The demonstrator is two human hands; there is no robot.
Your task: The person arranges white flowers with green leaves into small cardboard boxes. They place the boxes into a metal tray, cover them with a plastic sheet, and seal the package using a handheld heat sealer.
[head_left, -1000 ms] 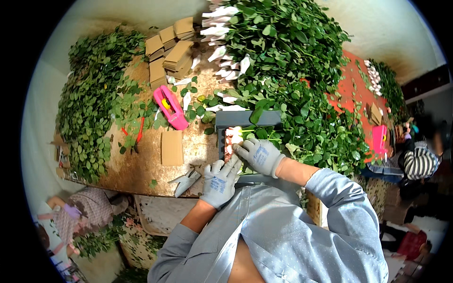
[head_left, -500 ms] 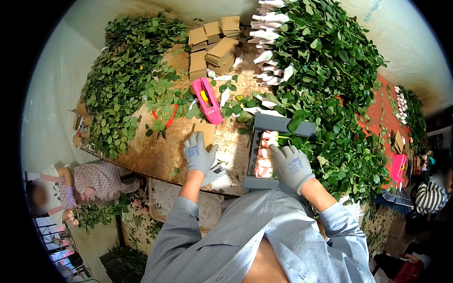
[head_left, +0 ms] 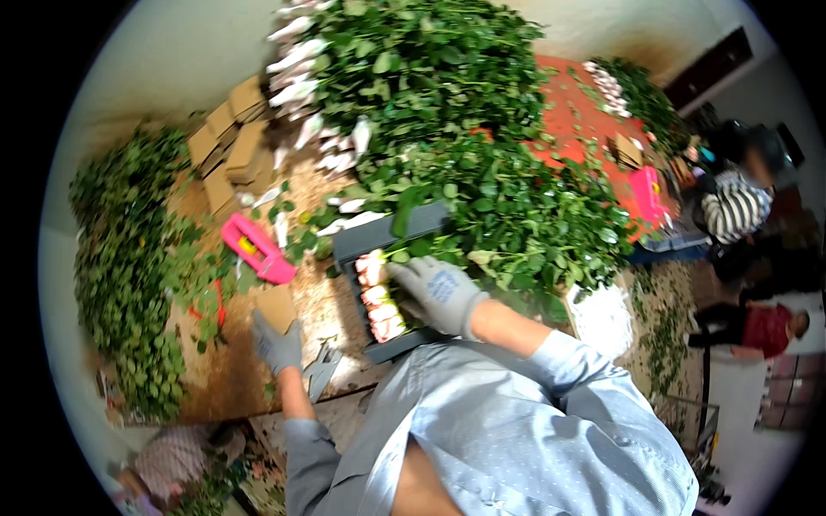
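Observation:
My left hand (head_left: 277,344), in a grey glove, grips the near end of a brown cardboard piece (head_left: 275,303) lying on the table. A grey metal stapler (head_left: 323,371) lies just right of that hand. My right hand (head_left: 443,295), gloved the same way, is closed around the stems just behind a row of pale pink roses (head_left: 376,297). The roses lie in a dark grey open box (head_left: 391,230) at the table's near edge, their leafy stems running right. Part of the stems is hidden under my right hand.
A pink tape dispenser (head_left: 258,248) and red-handled cutters (head_left: 220,303) lie left of the box. Cardboard stacks (head_left: 245,150) stand behind. Leafy heaps flank the work area, with white-wrapped flower heads (head_left: 297,69). Other people (head_left: 736,206) are at the right.
My view has swung to the right, so the table appears shifted left and tilted. Both hands stay by the same cardboard piece and roses; the right hand's fingers look closer together.

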